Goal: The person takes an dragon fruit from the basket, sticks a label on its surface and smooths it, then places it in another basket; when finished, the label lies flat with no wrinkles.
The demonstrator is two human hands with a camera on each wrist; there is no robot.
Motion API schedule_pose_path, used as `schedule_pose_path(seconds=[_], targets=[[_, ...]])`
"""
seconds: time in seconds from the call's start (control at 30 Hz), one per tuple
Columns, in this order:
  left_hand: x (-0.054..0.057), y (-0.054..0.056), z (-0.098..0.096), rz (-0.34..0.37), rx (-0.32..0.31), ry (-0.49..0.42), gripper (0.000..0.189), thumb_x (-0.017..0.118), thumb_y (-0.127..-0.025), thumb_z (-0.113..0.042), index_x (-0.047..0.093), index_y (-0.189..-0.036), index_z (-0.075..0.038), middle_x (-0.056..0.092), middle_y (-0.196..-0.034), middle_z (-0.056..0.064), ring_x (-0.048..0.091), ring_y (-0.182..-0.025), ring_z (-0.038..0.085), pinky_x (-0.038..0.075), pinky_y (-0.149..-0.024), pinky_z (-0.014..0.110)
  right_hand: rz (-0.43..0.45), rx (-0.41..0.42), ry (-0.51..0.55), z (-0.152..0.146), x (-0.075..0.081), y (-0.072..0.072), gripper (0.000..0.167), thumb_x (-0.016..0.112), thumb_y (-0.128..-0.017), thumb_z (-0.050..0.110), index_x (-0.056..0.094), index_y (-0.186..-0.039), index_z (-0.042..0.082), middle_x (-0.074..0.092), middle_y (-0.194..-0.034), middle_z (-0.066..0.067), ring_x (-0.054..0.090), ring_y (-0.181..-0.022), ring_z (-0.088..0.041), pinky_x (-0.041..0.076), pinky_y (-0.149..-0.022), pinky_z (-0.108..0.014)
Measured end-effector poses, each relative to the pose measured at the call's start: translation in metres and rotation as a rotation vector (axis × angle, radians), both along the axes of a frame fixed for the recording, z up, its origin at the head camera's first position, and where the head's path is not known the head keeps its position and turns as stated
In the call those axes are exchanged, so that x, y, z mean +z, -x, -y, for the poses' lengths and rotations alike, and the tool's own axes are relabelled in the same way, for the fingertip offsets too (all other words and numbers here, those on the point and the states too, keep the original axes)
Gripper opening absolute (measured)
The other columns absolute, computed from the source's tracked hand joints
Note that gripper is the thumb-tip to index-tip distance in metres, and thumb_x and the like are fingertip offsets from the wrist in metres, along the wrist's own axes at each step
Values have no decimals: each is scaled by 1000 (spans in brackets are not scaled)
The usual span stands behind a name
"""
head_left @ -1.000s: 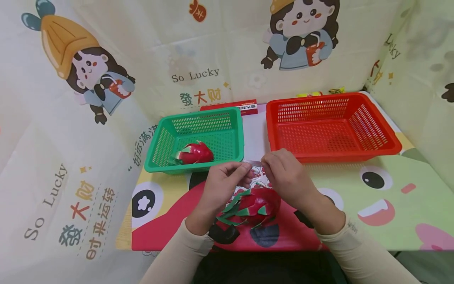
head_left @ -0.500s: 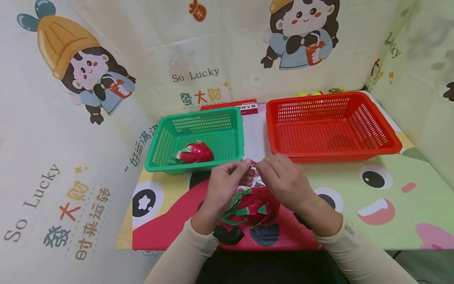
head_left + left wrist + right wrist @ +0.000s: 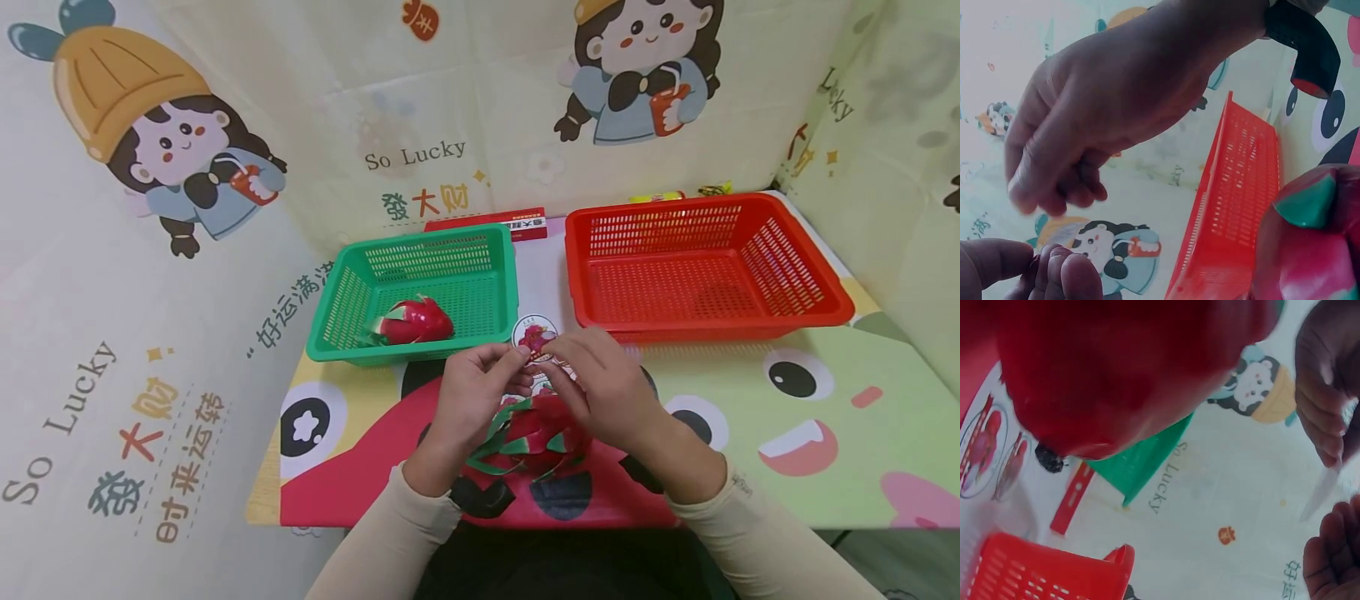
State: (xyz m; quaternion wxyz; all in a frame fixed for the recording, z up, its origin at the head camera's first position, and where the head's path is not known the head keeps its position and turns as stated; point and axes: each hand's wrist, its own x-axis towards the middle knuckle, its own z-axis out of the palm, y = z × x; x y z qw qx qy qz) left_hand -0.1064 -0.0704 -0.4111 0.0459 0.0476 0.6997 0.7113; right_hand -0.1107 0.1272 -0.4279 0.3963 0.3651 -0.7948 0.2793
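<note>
My left hand (image 3: 480, 383) pinches a thin, clear piece of film (image 3: 1322, 492) between thumb and fingers, and its free end juts out in the right wrist view. Close by, my right hand (image 3: 611, 383) has its fingers loosely bent, with nothing visible in them in the left wrist view. Below both hands a red dragon fruit (image 3: 543, 433) with green-tipped scales lies on the table. Behind it, partly covered by the hands, is a sheet with round dragon fruit labels (image 3: 534, 336).
A green basket (image 3: 337, 353) at the left holds another dragon fruit (image 3: 415, 322). To the right stands a red basket (image 3: 720, 327). A red box (image 3: 531, 223) and small yellow packets (image 3: 657, 197) lie behind them against the printed cloth wall.
The hands were drawn slightly apart with clear film stretched between them, then came together. The right fingers have since shifted lower, uncovering a round label on the sheet. The dragon fruits stay put.
</note>
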Motion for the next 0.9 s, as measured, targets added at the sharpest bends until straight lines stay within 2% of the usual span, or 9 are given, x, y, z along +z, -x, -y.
schedule_pose_path(seconds=[0.07, 0.13, 0.2, 0.27, 0.37, 0.47, 0.6, 0.73, 0.9], targets=[[0, 0, 1, 3, -2, -1, 31, 75, -97, -24, 75, -112, 3, 77, -97, 23, 76, -77, 23, 65, -77, 38, 99, 4, 120, -3, 2, -1, 38, 57, -106, 36, 69, -112, 0, 71, -102, -12, 66, -90, -23, 60, -74, -34], [0, -1, 1, 4, -5, -4, 31, 74, -97, -24, 74, -113, 4, 76, -98, 24, 75, -76, 23, 65, -76, 38, 230, 0, 229, -7, 4, -1, 28, 61, -104, 27, 68, -114, 1, 70, -103, -10, 65, -91, -19, 57, -78, -26], [0, -2, 2, 2, -7, -10, 31, 74, -98, -23, 74, -113, 4, 76, -97, 23, 75, -75, 22, 65, -76, 38, 402, 6, 325, -11, 7, 0, 20, 64, -102, 17, 68, -115, 3, 71, -103, -7, 64, -91, -17, 54, -80, -19], [0, -3, 3, -1, -12, -4, 31, 74, -98, -23, 74, -114, 3, 76, -96, 22, 75, -75, 21, 65, -76, 38, 586, 1, 377, -14, 10, 1, 18, 64, -102, 15, 69, -116, 6, 73, -103, -6, 66, -91, -17, 52, -81, -15], [0, -3, 4, 1, -25, 6, 29, 74, -98, -23, 74, -113, 2, 76, -95, 21, 76, -78, 24, 65, -77, 38, 818, 7, 398, -17, 13, 2, 22, 61, -105, 23, 71, -118, 7, 75, -102, -9, 69, -89, -20, 57, -79, -20], [0, -4, 4, 12, -45, 20, 27, 74, -97, -24, 75, -112, -1, 76, -93, 18, 76, -81, 30, 65, -78, 38, 974, 48, 402, -18, 14, 3, 30, 61, -105, 31, 71, -119, 7, 73, -99, -14, 69, -85, -25, 60, -74, -29], [0, -3, 3, 26, -79, 29, 26, 75, -97, -25, 76, -110, -2, 76, -90, 13, 75, -85, 38, 65, -78, 39, 1080, 82, 420, -20, 11, 3, 30, 66, -103, 35, 70, -118, 10, 71, -94, -15, 67, -80, -34, 60, -68, -34], [-2, -3, 2, 34, -101, 45, 26, 76, -96, -24, 76, -110, -2, 76, -90, 14, 73, -91, 48, 65, -76, 39, 1113, 84, 429, -23, 8, 2, 30, 68, -101, 36, 70, -116, 11, 70, -92, -13, 68, -78, -35, 62, -68, -35], [-4, -3, 1, 48, -104, 75, 27, 76, -96, -26, 77, -110, -3, 75, -93, 20, 73, -92, 49, 65, -78, 43, 1136, 72, 439, -24, 6, 0, 30, 70, -100, 35, 70, -114, 9, 71, -92, -13, 69, -79, -34, 63, -71, -40]])
